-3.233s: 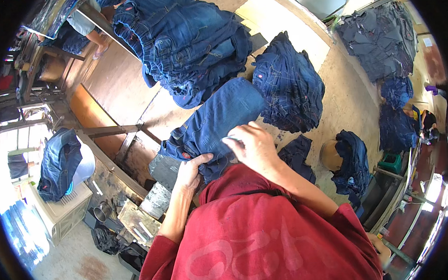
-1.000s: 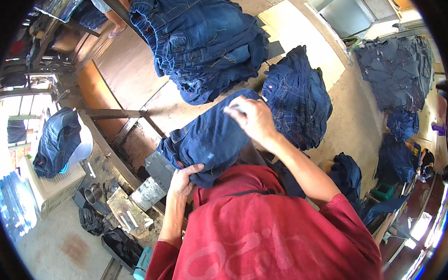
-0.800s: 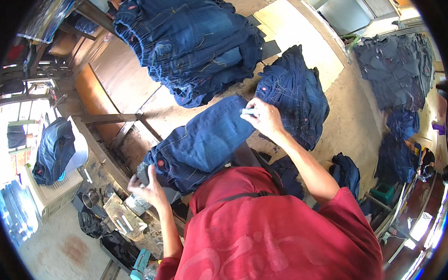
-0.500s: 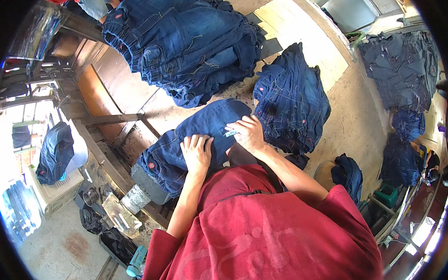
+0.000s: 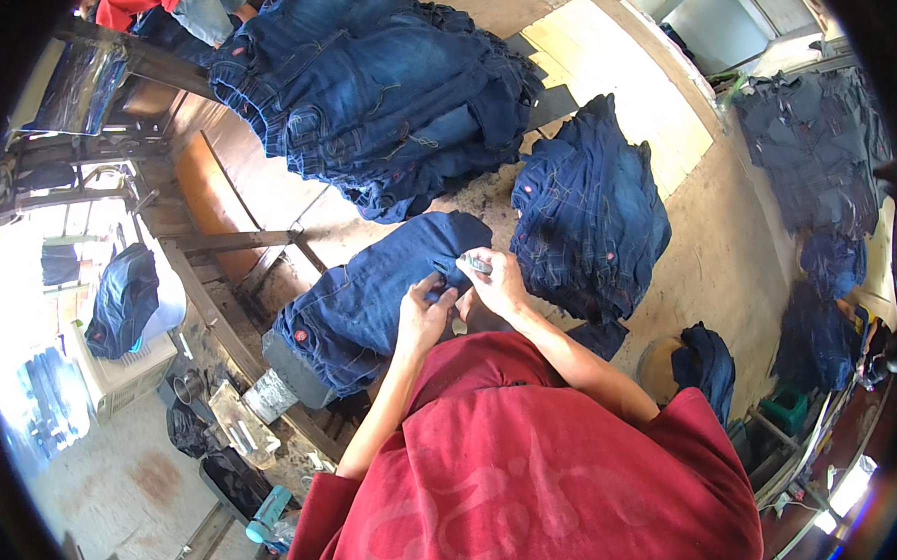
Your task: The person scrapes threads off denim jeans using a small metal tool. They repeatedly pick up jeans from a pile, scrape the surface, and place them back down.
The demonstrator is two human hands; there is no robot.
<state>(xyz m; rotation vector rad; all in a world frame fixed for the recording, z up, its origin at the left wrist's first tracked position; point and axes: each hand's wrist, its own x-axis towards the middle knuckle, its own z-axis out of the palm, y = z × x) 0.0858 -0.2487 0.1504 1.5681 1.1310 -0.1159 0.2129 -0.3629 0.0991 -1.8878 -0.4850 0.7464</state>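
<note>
A pair of dark blue denim trousers [image 5: 369, 288] lies stretched out in front of me, its gathered waist end with a small red patch toward the left. My left hand [image 5: 425, 313] is closed on a fold of the denim near the right end. Close beside it, my right hand [image 5: 501, 283] is wrapped round a small light-grey tool [image 5: 478, 265], whose kind I cannot make out. The right fingers are near the lifted fold; whether they touch it is hidden. Just beyond my right hand rests a smaller stack of denim trousers [image 5: 591, 219].
A large heap of denim trousers [image 5: 381, 103] lies ahead on the floor. Wooden beams [image 5: 232, 241] and a metal cylinder [image 5: 270, 390] stand to the left. Dark garments [image 5: 808, 154] are piled at the right. Part of another person's leg [image 5: 204, 15] shows at the top left.
My left hand has moved right along the denim and gone from lying flat to gripping a fold. Both hands are now close together, and the fabric's right end is bunched up.
</note>
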